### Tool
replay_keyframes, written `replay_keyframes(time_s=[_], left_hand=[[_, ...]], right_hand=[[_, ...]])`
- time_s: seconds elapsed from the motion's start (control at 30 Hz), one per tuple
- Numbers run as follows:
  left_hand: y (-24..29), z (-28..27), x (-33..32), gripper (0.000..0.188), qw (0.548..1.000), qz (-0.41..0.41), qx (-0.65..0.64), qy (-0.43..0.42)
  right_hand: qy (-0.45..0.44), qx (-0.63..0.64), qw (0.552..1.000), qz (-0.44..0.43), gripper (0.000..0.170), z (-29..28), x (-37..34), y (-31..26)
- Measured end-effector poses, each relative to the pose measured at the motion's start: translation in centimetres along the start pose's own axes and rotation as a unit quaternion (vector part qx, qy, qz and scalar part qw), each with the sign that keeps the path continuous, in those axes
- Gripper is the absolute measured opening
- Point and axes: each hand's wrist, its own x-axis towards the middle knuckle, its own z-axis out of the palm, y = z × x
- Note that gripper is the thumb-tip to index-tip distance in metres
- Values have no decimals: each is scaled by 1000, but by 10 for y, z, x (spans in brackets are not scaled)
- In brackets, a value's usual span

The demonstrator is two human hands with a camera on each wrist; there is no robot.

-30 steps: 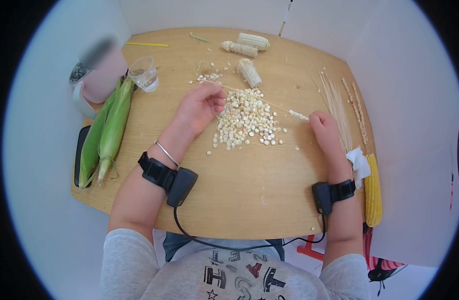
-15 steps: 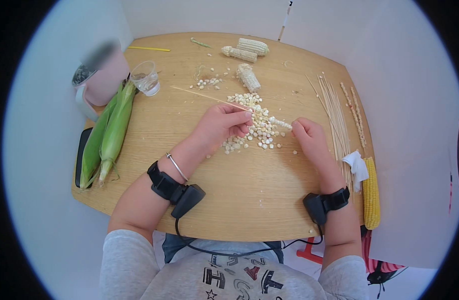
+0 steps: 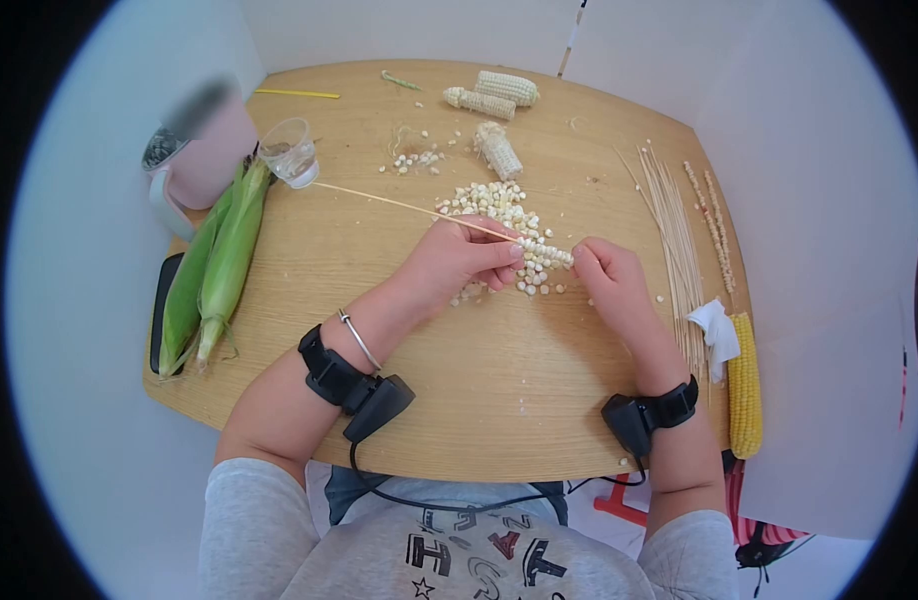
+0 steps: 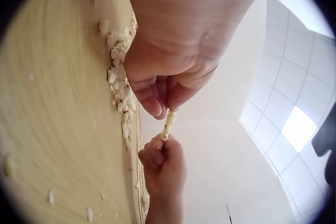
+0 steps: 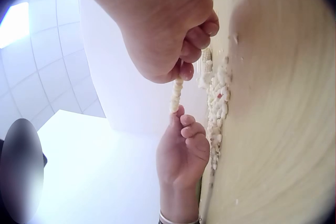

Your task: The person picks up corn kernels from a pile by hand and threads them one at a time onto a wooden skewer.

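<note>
While our left fingers (image 4: 151,102) and right fingers (image 5: 187,70) pinch a skewer (image 3: 545,253), its right end is hidden; surface (image 3: 524,400), wooden; walls (image 3: 399,30), white.

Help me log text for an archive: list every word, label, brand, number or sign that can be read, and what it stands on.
"H", on the grey shirt.
"A", red, on the shirt.
An outlined star, on the shirt.
The shirt's other letters: too distorted to read surely.
Black wrist devices: any marks too small to read.
</note>
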Motion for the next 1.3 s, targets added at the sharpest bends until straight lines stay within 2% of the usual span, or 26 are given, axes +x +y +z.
replay_keyframes(time_s=[0.17,0.27,0.33,0.47,0.53,0.57,0.63,0.67,0.73,0.77,0.83,0.87,0.93,1.07,1.13,1.17,1.23,1.3], left_hand=[[4,2,-2,16,1000,10,-3,-4],[10,-2,-3,14,998,34,-44,29],[8,-10,1,14,997,32,-57,46],[10,-11,1,16,996,51,-44,59],[14,-14,2,17,986,86,68,124],[13,-16,3,17,986,86,69,124],[6,-22,6,14,962,123,128,209],[2,-27,9,14,962,122,129,207],[-6,-36,14,12,908,195,274,252],[-6,-37,14,12,908,194,274,251],[-6,-40,13,14,848,235,399,256],[-6,-41,13,14,848,235,399,257],[-8,-42,14,15,811,242,475,241],[1,-34,10,14,802,234,520,178],[0,-28,7,14,783,269,546,127],[-1,-26,6,14,783,269,546,126],[-2,-22,4,13,749,285,585,121],[-5,-21,4,12,753,286,580,121]], right_hand=[[15,11,1000,-13,22,-2,1,6],[18,37,999,32,22,-6,3,8],[16,38,999,-11,21,-8,5,15],[-12,19,999,-23,19,-10,5,17],[42,-23,999,-8,17,-12,7,19],[43,-22,999,-7,17,-14,8,23],[70,-19,997,4,15,-17,12,37],[72,-18,997,5,15,-18,14,42],[90,-60,994,-7,14,-21,16,48],[91,-60,994,-6,14,-21,15,48],[102,-31,994,8,14,-23,14,44],[101,-31,994,8,14,-23,14,43],[90,-27,995,20,14,-24,14,43],[93,-17,996,4,14,-23,15,45],[86,-14,996,3,15,-23,15,47],[86,-14,996,3,15,-23,15,46],[88,-21,996,0,15,-23,14,44],[88,-21,996,2,16,-24,15,46]])
